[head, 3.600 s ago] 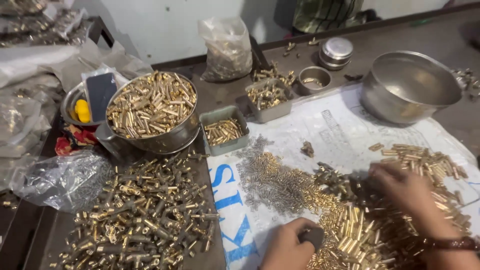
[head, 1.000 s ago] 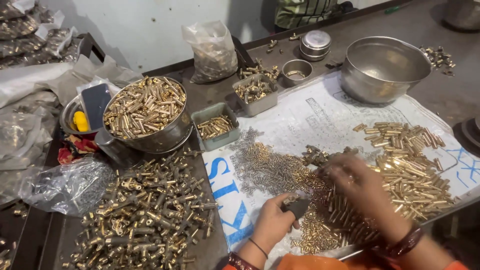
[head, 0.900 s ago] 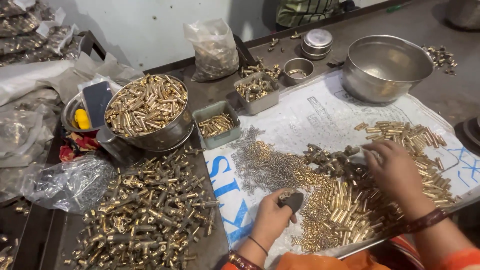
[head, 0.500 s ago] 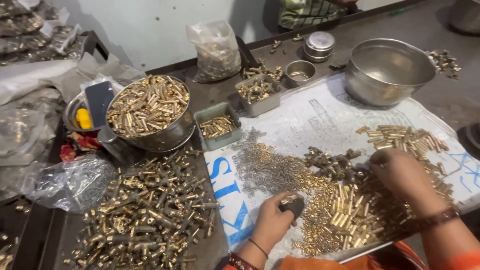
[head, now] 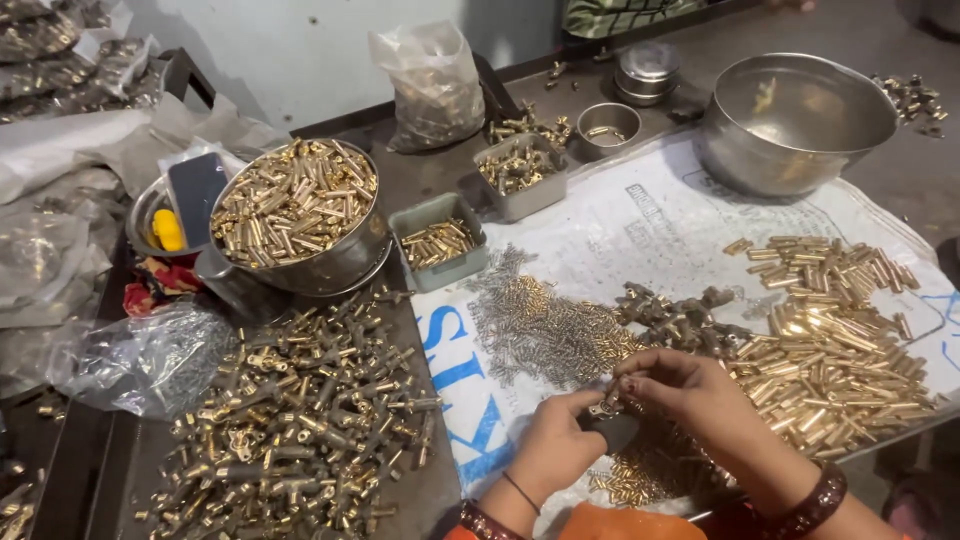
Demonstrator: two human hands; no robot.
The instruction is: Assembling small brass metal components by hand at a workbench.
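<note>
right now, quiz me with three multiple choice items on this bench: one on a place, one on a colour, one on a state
1. Where is the empty large steel bowl?
A. top right
B. bottom left
C. under the hands

2. What colour is the small object in the dish at left?
A. green
B. yellow
C. white

3. What state is the bowl of brass tubes in?
A. empty
B. tipped over
C. heaped full

Answers: 1 A, it stands beyond the printed sheet. 2 B, the yellow piece lies beside a dark phone. 3 C, tubes pile to the rim. The left hand and right hand meet over a small dark tool.
</note>
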